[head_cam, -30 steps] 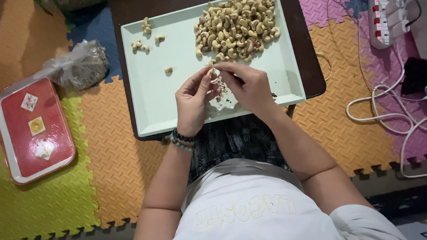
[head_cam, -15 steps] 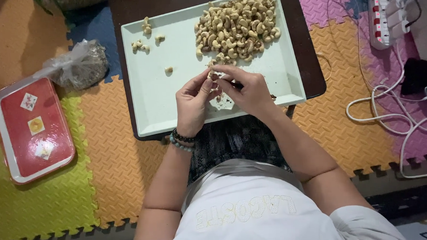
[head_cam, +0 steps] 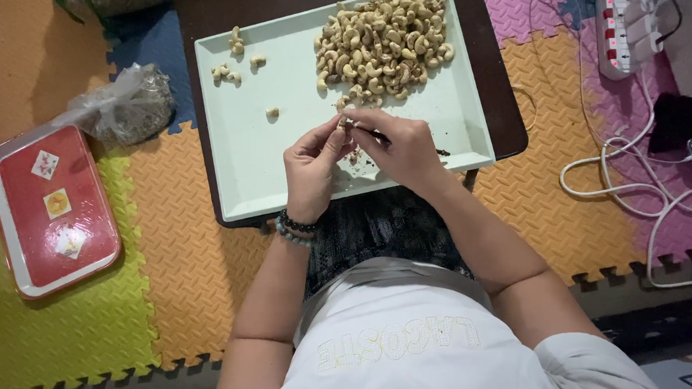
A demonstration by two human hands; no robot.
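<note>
Bright foam floor tiles in orange, yellow and pink surround a low dark table that bears a pale green tray. Over the tray's near edge the left hand and the right hand meet, fingertips closed together on one small cashew nut; the right hand also seems to grip a thin dark tool, though too little of it shows to be sure. The step in hand looks like peeling the skin off that single nut, and skin crumbs lie on the tray just below the fingers. A beaded bracelet circles the left wrist. Farther back sits a big heap of cashews, well apart from a few loose nuts near the far left corner. Setting the nut among those would need a reach across the tray. Off the table lie a clear bag, a red tray and white cables.
</note>
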